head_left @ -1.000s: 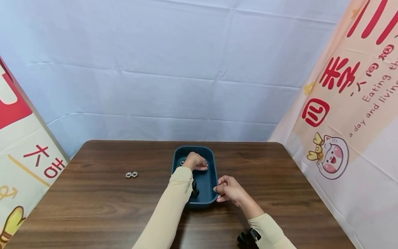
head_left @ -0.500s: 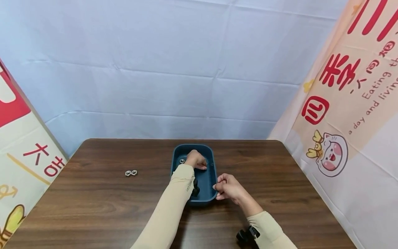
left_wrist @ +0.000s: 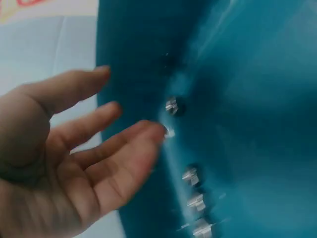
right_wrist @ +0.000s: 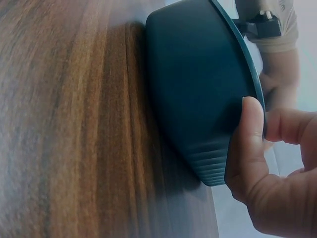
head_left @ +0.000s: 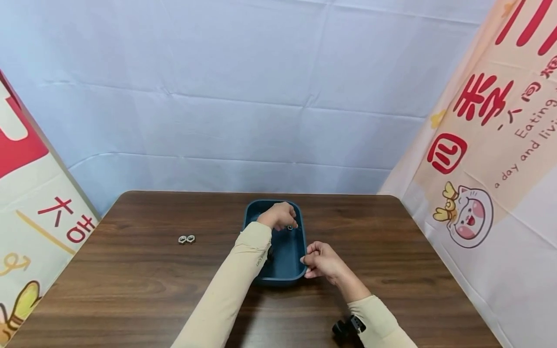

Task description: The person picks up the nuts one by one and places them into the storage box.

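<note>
A dark blue rectangular bin (head_left: 288,263) stands on the table. My left hand (head_left: 280,216) is over its far part, fingers loosely bent and holding nothing. In the left wrist view several metal nuts (left_wrist: 191,176) lie in a row along the bottom of the bin's wall, and one fingertip overlaps a nut (left_wrist: 169,132); whether it touches cannot be told. My right hand (head_left: 324,263) pinches the bin's near right rim between thumb and finger, plain in the right wrist view. Two hex nuts (head_left: 182,239) sit side by side on the table, left of the bin.
The brown wooden table (head_left: 370,227) extends to both sides of the bin. A white cloth (head_left: 226,121) hangs behind it, with printed banners (head_left: 461,217) at the sides. Dark wrist cameras (head_left: 344,330) are strapped on the sleeves.
My left hand has shifted slightly up and right within the bin, and a nut now shows beside its fingers. The right hand keeps its grip on the rim. The two table nuts have stayed.
</note>
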